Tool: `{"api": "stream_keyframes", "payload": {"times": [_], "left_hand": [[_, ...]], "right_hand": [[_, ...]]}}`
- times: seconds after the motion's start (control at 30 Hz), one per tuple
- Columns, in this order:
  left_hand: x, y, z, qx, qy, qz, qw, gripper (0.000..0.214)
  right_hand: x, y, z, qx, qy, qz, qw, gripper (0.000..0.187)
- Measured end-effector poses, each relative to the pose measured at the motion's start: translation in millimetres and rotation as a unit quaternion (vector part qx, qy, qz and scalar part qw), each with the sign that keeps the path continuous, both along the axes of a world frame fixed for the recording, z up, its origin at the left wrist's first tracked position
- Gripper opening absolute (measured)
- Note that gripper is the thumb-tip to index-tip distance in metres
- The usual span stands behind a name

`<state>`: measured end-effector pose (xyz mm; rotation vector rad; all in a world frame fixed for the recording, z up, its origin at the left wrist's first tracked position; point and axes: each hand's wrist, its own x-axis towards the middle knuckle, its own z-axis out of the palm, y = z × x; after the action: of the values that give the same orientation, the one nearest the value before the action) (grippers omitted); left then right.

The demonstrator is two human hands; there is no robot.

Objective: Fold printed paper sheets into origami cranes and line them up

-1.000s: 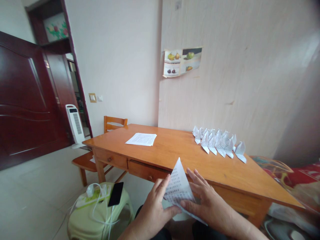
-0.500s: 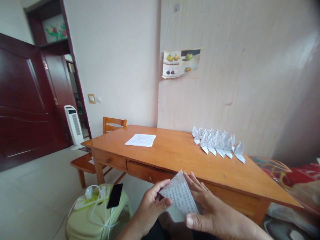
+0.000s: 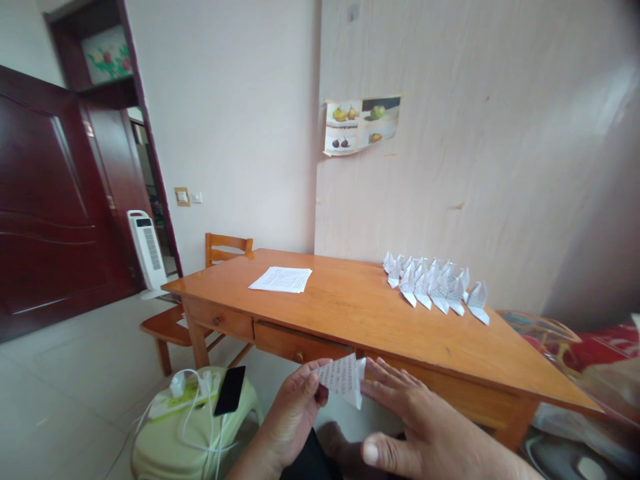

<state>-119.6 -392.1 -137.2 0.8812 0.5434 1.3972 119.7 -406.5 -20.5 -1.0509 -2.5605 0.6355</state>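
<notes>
A small piece of printed paper (image 3: 344, 380), partly folded, is held low in front of me, just before the near edge of the wooden table (image 3: 350, 313). My left hand (image 3: 295, 412) pinches its left corner between thumb and fingers. My right hand (image 3: 420, 427) lies with fingers stretched flat against the paper's right side, thumb sticking out below. On the table's far right stand several folded white paper figures (image 3: 435, 285) in rows. A stack of printed sheets (image 3: 283, 279) lies flat near the table's far left.
A pale green stool (image 3: 195, 427) at lower left carries a power strip with white cables and a black phone (image 3: 231, 390). A wooden chair (image 3: 200, 293) is at the table's left end, a white tower fan (image 3: 145, 250) by the dark red door. Red bedding lies at right.
The paper went from an upright triangle to a smaller, flatter folded shape lower down. My right hand slid down and forward over it while my left shifted its pinch to the corner.
</notes>
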Motion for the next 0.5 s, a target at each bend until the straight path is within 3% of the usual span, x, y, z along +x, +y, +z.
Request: {"api": "stream_keyframes", "payload": {"times": [0.1, 0.23, 0.33, 0.5], "left_hand": [[0.4, -0.3, -1.8, 0.000, -0.001, -0.008, 1.000, 0.044], [1.4, -1.1, -2.7, -0.007, 0.001, -0.012, 1.000, 0.045], [2.0, -2.2, -2.5, -0.011, 0.001, -0.012, 1.000, 0.049], [3.1, -6.6, 1.7, 0.005, 0.030, -0.029, 0.999, 0.058]], "right_hand": [[-6.5, -0.7, -6.9, 0.060, -0.022, -0.034, 0.997, 0.075], [-16.7, -3.9, -7.1, 0.097, -0.024, -0.036, 0.994, 0.052], [-21.5, -4.8, -4.9, 0.085, 0.015, -0.005, 0.996, 0.038], [-27.2, -8.0, -1.0, 0.061, 0.088, 0.079, 0.991, 0.036]]}}
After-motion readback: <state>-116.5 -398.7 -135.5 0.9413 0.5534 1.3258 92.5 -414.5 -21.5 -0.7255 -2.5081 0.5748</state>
